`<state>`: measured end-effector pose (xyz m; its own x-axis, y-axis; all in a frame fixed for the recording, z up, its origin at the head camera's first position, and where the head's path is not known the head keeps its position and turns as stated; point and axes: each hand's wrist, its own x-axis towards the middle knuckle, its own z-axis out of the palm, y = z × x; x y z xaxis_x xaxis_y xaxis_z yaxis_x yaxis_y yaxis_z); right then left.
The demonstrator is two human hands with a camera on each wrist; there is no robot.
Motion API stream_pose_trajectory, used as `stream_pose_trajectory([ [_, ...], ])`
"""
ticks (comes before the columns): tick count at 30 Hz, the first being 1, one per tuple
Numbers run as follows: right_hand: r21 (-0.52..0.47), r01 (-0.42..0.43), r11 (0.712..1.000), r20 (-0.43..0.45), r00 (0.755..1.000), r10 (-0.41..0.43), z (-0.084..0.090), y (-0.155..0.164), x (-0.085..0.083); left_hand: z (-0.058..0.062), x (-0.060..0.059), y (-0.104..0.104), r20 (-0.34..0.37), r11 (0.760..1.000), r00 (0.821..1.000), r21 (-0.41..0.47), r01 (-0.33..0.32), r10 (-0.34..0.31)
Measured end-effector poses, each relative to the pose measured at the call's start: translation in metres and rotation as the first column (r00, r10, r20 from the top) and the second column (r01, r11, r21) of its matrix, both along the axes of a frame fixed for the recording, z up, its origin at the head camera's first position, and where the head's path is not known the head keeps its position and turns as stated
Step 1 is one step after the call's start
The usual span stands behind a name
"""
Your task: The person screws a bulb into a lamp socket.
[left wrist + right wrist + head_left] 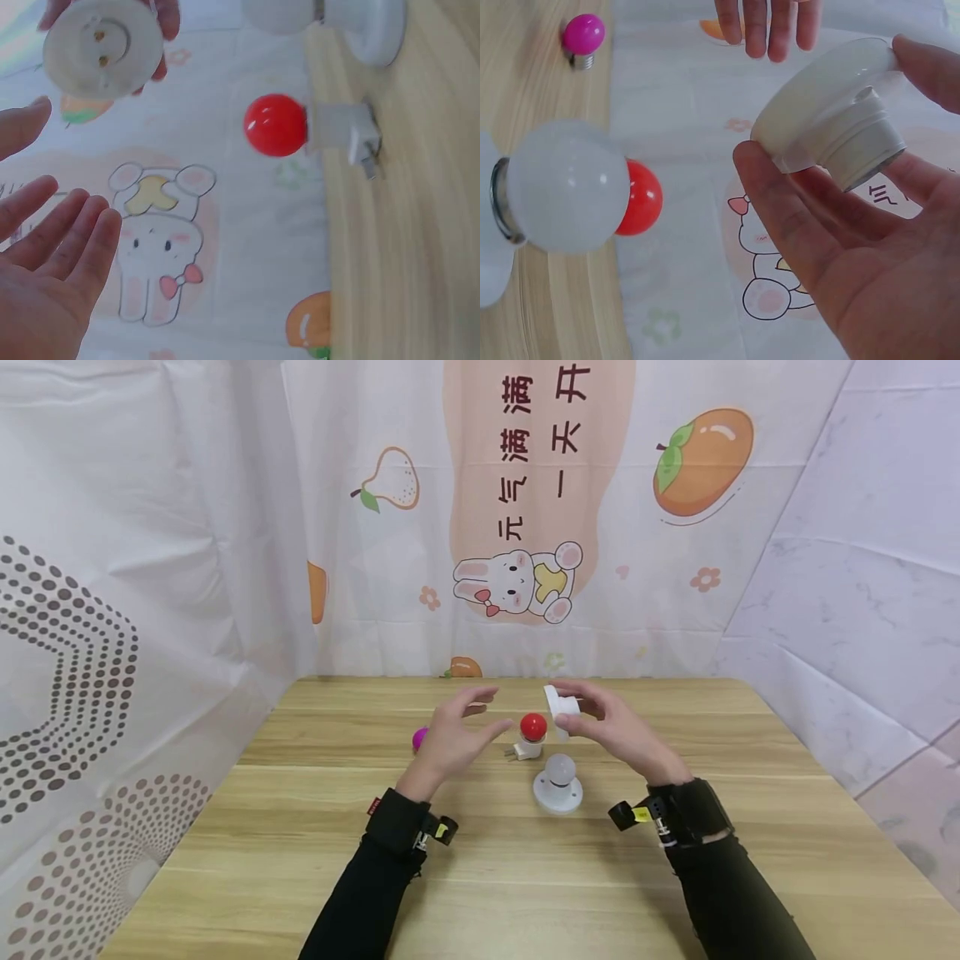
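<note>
My right hand [615,731] holds a white round lamp holder [567,706] above the table by its rim, between thumb and fingers. In the left wrist view the flat underside of the lamp holder [103,71] shows two brass-coloured contacts; its socket end [862,146] appears in the right wrist view. To the left my left hand [452,739] hovers with fingers spread and relaxed, touching nothing. Between the hands stands a red bulb [533,727] in a white plug-in socket [528,749]. Nearer stands a white bulb [559,769] in a round white base [557,800].
A purple bulb [419,739] lies on the wooden table [495,893], partly behind the left hand in the head view. A printed curtain [375,568] hangs along the table's back edge, and pale sheets hang at both sides.
</note>
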<state>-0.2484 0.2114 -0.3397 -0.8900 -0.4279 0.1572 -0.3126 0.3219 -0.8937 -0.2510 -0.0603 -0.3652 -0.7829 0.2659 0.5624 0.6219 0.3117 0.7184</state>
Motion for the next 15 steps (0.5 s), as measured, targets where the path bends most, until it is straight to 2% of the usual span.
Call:
stream_pose_trajectory([
  [7, -0.006, 0.019, 1.0, -0.01, 1.0, -0.019, 0.001, -0.002, 0.004, 0.004, -0.002, -0.016, -0.069, 0.999, 0.998, 0.04, -0.006, 0.008],
  [15, 0.071, -0.003, 0.997, -0.093, 0.996, 0.01, 0.003, -0.02, 0.006, 0.008, -0.003, -0.027, -0.084, 0.994, 0.996, 0.112, -0.007, 0.016],
])
